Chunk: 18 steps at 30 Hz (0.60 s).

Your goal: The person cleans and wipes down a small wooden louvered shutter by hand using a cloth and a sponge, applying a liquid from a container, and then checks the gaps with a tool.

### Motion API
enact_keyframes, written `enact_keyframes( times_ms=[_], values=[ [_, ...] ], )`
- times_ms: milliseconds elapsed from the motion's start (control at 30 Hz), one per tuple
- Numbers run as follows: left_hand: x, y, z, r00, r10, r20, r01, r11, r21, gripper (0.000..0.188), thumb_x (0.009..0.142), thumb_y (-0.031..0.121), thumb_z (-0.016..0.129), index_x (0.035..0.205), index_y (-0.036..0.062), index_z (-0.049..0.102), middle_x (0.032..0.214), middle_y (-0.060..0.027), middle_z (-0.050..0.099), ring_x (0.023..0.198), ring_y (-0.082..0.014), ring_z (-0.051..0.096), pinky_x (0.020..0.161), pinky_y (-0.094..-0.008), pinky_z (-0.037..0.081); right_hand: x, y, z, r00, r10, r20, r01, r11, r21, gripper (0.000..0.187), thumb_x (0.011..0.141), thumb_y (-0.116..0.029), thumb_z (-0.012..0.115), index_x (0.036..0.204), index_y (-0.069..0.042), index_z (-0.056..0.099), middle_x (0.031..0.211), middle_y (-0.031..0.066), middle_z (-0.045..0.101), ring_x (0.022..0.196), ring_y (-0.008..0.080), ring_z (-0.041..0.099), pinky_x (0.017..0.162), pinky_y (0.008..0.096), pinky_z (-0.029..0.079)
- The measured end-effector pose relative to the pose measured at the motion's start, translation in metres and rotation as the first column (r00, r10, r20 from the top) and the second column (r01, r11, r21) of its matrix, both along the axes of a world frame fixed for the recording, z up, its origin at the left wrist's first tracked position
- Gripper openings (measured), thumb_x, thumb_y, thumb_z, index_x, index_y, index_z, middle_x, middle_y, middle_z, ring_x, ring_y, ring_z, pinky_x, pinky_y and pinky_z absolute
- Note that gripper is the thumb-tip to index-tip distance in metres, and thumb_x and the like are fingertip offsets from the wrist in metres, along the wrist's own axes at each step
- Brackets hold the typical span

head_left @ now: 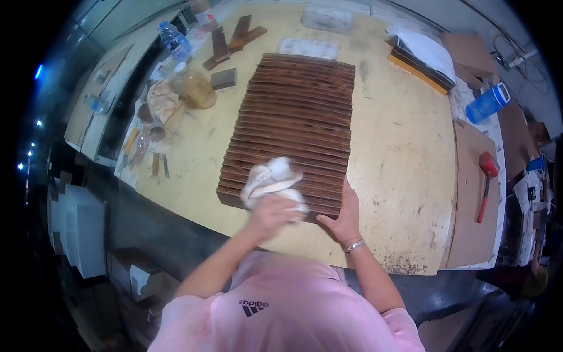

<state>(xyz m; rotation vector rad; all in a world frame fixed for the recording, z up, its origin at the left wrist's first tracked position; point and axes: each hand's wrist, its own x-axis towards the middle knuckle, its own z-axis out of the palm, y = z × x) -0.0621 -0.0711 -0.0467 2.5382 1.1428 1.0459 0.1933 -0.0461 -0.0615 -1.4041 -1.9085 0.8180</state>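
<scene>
- Ridged panel, dark brown wood: lies flat on the pale desk, at its middle, near end toward the person; grooves run crosswise from side to side.
- Left hand: above the near end of the panel, somewhat blurred; grip closed on a bunched white cloth. Individual fingers cannot be told apart.
- Cloth: lies over the near ridges, left of the panel's near right corner; exact extent of contact cannot be told.
- Right hand: set against the near right corner of the panel; grip spread, thumb at the near edge, fingers extended along the right side. A metal band is worn on the wrist.
- Far left of desk: a clear bottle, crossed brown wood pieces, a lidded jar of yellowish content, a grey block beside the jar, and a crumpled rag on the jar's other side.
- Beyond the panel's far end: a whitish slab, just beside it.
- Right side: a black-and-yellow box under white sheeting, a blue bottle, and a red mallet lying over cardboard.
</scene>
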Motion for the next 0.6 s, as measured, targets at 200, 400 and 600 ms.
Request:
enact_keyframes(
  times_ms=[200, 400, 600],
  values=[
    [-0.061, -0.016, 0.009, 0.953, 0.302, -0.019, -0.303, 0.953, -0.03, 0.02, 0.076, 0.0, 0.065, 0.088, 0.0115, 0.075, 0.098, -0.0071, 0.071, 0.089, -0.0278, 0.063, 0.077, -0.0408, 0.05, -0.003, -0.002, -0.004, 0.999, -0.022, 0.039, 0.02, 0.999, 0.036, 0.123, 0.064, -0.037, 0.086, 0.159, -0.001, 0.018, 0.154, 0.0243, 0.038, 0.141, 0.0411, 0.037, 0.118, 0.0489, 0.026],
    [0.033, 0.006, 0.013, 0.992, -0.084, 0.092, 0.092, 0.992, -0.09, 0.028, 0.073, 0.008, 0.075, 0.101, 0.0091, 0.072, 0.104, -0.0059, 0.071, 0.091, -0.027, 0.064, 0.079, -0.0391, 0.052, -0.004, -0.001, -0.006, 0.999, -0.032, 0.011, 0.032, 0.999, 0.043, 0.122, 0.062, -0.047, 0.084, 0.158, -0.002, 0.023, 0.155, 0.023, 0.039, 0.142, 0.0381, 0.037, 0.12, 0.0473, 0.025],
    [-0.035, -0.008, 0.022, 0.981, 0.194, -0.029, -0.194, 0.981, -0.028, 0.035, 0.074, 0.006, 0.071, 0.109, 0.0105, 0.074, 0.093, -0.0064, 0.069, 0.084, -0.027, 0.062, 0.076, -0.0405, 0.05, -0.007, 0.0, 0.014, 0.998, 0.007, 0.059, -0.008, 1.0, 0.021, 0.121, 0.061, -0.034, 0.086, 0.157, -0.002, 0.02, 0.15, 0.0232, 0.042, 0.136, 0.0394, 0.041, 0.116, 0.0471, 0.029]
  ],
)
